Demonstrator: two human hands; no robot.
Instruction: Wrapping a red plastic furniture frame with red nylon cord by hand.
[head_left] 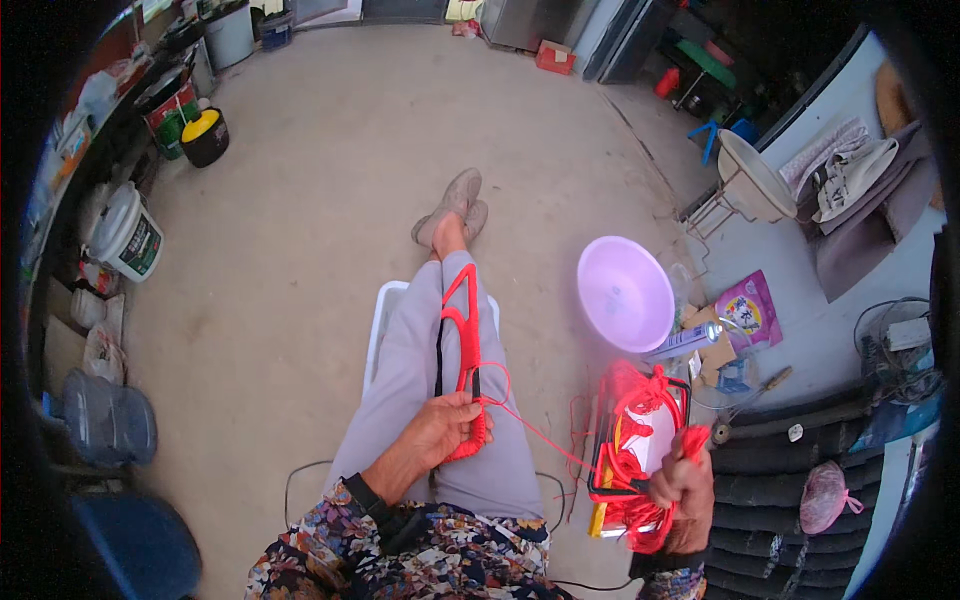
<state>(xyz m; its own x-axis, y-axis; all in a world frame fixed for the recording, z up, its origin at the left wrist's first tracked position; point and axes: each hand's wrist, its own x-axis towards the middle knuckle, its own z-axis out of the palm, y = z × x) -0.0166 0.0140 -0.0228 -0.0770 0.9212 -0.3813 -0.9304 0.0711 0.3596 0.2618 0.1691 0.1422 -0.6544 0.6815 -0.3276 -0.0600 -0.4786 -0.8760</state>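
Across my lap lies a long, narrow black frame partly wrapped in red cord (470,345). My left hand (443,430) is closed on its near end, where the cord is wound in tight coils. From there a thin red strand (540,437) stretches right toward my right hand (685,485). That hand is closed around a bunched red cord hank (695,440); how far the strand runs into it is hard to make out. Below and beside it stands a dark-rimmed basket (597,440) with tangled red cord bundles and a white surface inside.
Right of my legs are a lilac basin (626,293), a spray can (684,342) and a purple packet (748,312). Stacked black rolls (790,455) lie at far right. Buckets, such as the white one (128,235), line the left side. A dark cable (305,465) runs by the seat.
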